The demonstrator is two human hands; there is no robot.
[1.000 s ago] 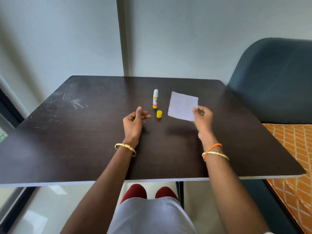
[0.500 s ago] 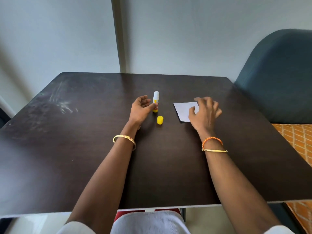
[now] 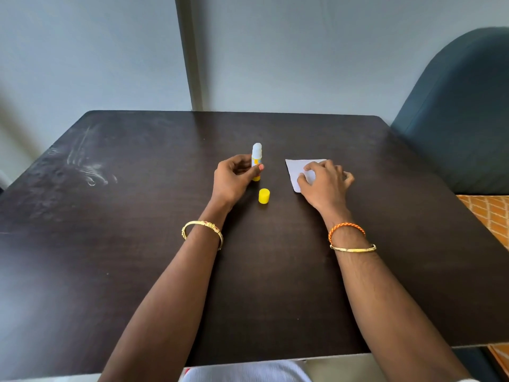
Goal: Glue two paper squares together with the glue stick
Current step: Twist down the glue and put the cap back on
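Centrally, on dark tabletop [image 3: 137, 244]: glue stick [image 3: 256, 155] upright, uncapped, white glue tip exposed at top, yellow base touching table. Left hand [image 3: 234, 179] wrapped around lower body of stick from the left, thumb tip with pink nail pressed on front of barrel, fingers curled behind; grasping the stick. Yellow cap [image 3: 264, 196] standing apart on table, just nearer than stick and slightly right, not touched by either hand. Right of that, white paper [image 3: 297, 168] lying flat on table; near-left corner and far edge visible, remainder hidden under right hand [image 3: 325, 183]. Cannot tell whether one sheet or two stacked. Right hand palm-down over paper, fingers bent, fingertips pressing or pinching at paper surface near its middle; whether pinched or merely pressed, cannot tell. Gold bangle [image 3: 202, 232] on left wrist. Orange braided band [image 3: 346, 230] on right wrist, thin gold bangle [image 3: 353, 248] just behind it toward elbow. Both forearms bare, extended over table from near edge. Pale scuff marks [image 3: 88, 166] on far-left area of tabletop. Dark teal chair back [image 3: 462, 119] beyond right edge of table; orange patterned fabric [image 3: 490, 213] below it at right. Grey wall behind, vertical strip [image 3: 190, 51] running down to table's far edge.
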